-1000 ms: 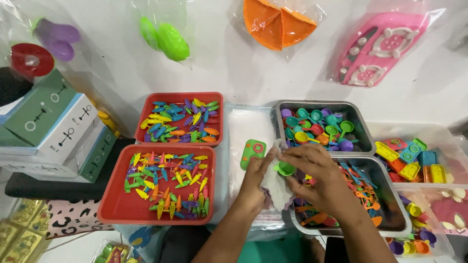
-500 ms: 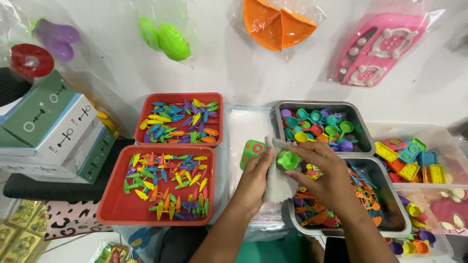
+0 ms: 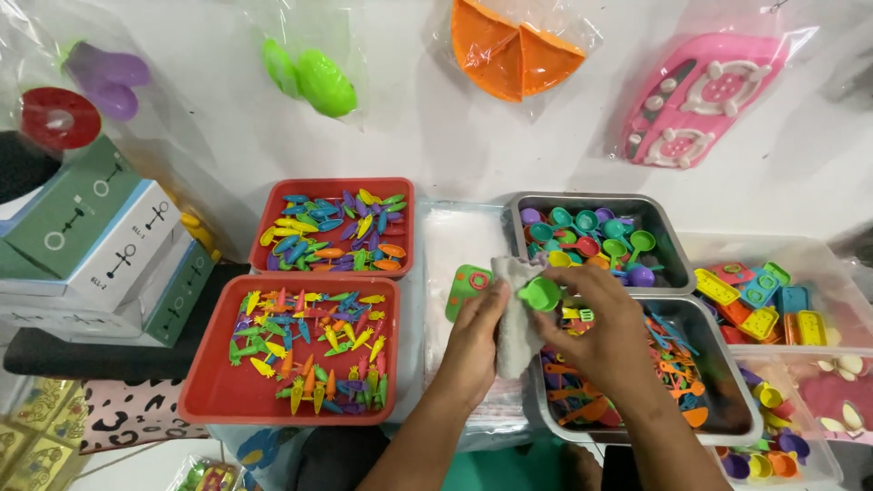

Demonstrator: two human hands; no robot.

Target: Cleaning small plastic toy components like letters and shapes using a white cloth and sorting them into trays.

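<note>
My left hand (image 3: 475,341) holds a small clear plastic bag (image 3: 515,318) upright by its side, with a flat green toy piece (image 3: 467,286) against my fingers. My right hand (image 3: 596,327) grips the bag's mouth and a small green toy ladle (image 3: 540,294) at the opening. Both hands hover over the gap between a clear tray of flat bags (image 3: 455,236) and a metal tray of small colourful utensils (image 3: 723,400). A second metal tray (image 3: 668,241) behind it holds toy spoons and ladles.
Two red trays (image 3: 218,400) (image 3: 273,205) of tiny coloured fish and carrot toys sit to the left. Clear bins (image 3: 818,273) of toy pieces stand on the right. Stacked boxes (image 3: 82,236) lie far left. Bagged toys (image 3: 700,91) hang on the white wall.
My hands have shifted slightly up and right. The green ladle has moved to the bag's mouth, and the bag now stands more upright between my hands.
</note>
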